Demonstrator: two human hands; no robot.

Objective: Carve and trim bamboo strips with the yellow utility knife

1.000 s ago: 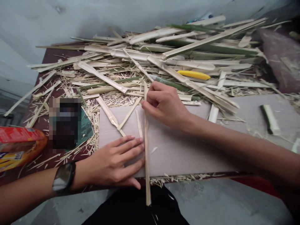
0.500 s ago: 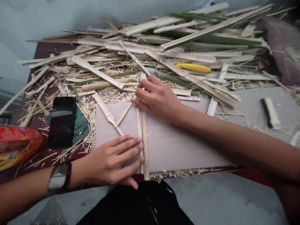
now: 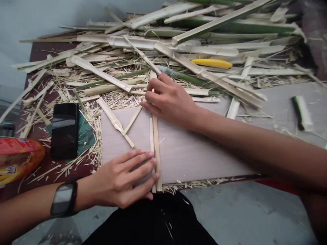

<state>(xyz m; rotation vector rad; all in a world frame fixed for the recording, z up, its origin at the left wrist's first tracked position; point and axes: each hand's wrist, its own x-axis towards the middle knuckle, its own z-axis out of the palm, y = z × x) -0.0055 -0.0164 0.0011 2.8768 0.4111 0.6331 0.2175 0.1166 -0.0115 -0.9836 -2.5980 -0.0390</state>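
Note:
Two pale bamboo strips lie side by side on a grey board (image 3: pixel 194 149), pointing toward my lap. My left hand (image 3: pixel 127 178) rests with fingers stretched out, its fingertips touching the thin strip (image 3: pixel 151 134) and the wider bamboo strip (image 3: pixel 157 153). At the far end of the pair, my right hand (image 3: pixel 171 100) has its fingers curled down over the wider strip, gripping it; the exact contact is hidden under the fingers. Left of the strips, a notched bamboo piece (image 3: pixel 111 115) and a short stick (image 3: pixel 132 120) meet at an angle on the board.
Split bamboo lengths (image 3: pixel 199 51) and shavings pile up along the back, with a yellow handle (image 3: pixel 212 63) among them. A phone (image 3: pixel 64 131) lies at left near a red-orange packet (image 3: pixel 20 158). A short green-edged bamboo piece (image 3: pixel 302 113) lies at right.
The view has tipped slightly, so the pile sits higher in the picture. My left hand's fingertips have shifted a little right onto the wider strip. My right hand keeps its place on the strip.

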